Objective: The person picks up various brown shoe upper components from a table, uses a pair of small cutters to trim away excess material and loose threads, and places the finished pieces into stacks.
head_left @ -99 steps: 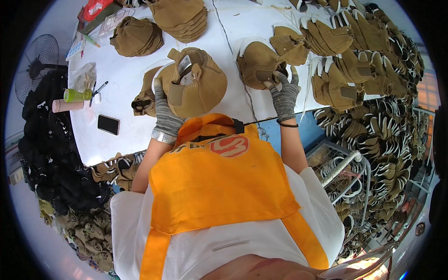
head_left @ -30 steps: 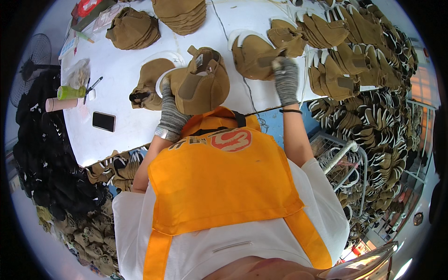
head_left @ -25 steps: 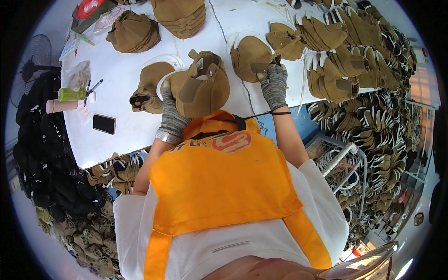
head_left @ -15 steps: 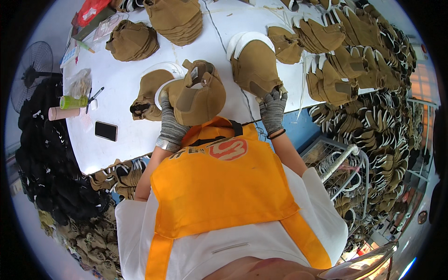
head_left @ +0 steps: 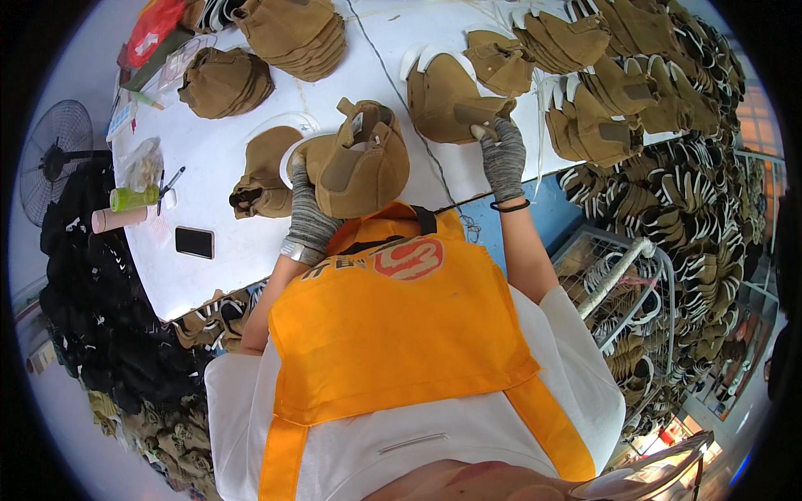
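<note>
Grey knitted gloves with bare fingertips cover both my hands. My left hand (head_left: pixel 311 219) is closed on a brown suede boot upper (head_left: pixel 361 167), which stands open-topped near the front edge with a pull tab and elastic side panel showing. Another brown upper (head_left: pixel 269 163) with a white edge lies to its left. My right hand (head_left: pixel 504 164) pinches the heel end of a brown boot upper (head_left: pixel 447 102) right of the cable; its white-edged toe points away from me. Another white edge shows beside that toe, partly hidden.
Stacked brown uppers (head_left: pixel 292 37) stand at the far left of the white table (head_left: pixel 251 267), more at the right. A black phone (head_left: pixel 195 242), a green roll (head_left: pixel 134 198) and pens lie at left. A wire cart (head_left: pixel 618 275) stands right, a fan (head_left: pixel 57 159) far left.
My right hand has moved up and slightly right, swinging the heel of its upper round to the right. My left hand stays on its upper, nearly still. The view has shifted slightly.
</note>
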### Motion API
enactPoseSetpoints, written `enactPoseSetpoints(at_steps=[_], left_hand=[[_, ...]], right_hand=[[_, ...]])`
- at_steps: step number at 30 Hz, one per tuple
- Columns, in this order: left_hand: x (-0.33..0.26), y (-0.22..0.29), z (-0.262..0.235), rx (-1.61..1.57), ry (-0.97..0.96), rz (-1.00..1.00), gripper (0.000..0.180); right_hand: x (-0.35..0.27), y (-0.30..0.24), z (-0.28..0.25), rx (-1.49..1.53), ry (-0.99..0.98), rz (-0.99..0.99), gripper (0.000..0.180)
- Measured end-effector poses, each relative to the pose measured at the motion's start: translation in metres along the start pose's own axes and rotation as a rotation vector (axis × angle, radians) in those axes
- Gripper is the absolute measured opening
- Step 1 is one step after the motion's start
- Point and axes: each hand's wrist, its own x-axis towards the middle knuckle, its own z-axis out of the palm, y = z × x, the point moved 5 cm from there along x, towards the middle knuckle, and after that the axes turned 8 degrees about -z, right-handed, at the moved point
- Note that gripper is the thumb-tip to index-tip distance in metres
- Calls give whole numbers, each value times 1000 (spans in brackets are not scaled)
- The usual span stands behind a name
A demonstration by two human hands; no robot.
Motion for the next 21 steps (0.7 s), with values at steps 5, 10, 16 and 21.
enactPoseSetpoints(at_steps=[5, 10, 16, 21], left_hand=[[-10, -1, -1, -90, -32, -1, 74], [-10, 0, -12, -120, -97, -4, 70], [-13, 1, -10, -89, -44, 12, 72], [-9, 2, -3, -69, -15, 29, 73]], right_hand=[[22, 13, -7, 404, 77, 193, 35], [33, 25, -24, 695, 74, 462, 35], [49, -15, -63, 730, 155, 387, 41], [53, -20, -71, 790, 128, 404, 43]])
